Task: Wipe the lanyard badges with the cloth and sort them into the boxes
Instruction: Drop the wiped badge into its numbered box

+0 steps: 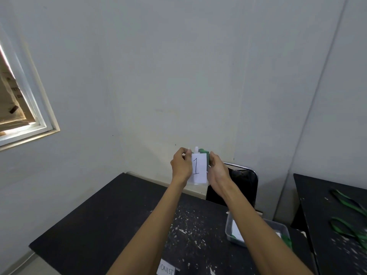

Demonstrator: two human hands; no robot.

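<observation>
Both hands' grip closed: left hand (180,166), right hand (216,171) pinching badge (199,169) edges.

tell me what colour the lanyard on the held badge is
Green lanyard, behind the badge; head view.

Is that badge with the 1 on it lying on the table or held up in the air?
Held up. The left hand and right hand grip the badge by its sides, upright, well above the black table.
</observation>
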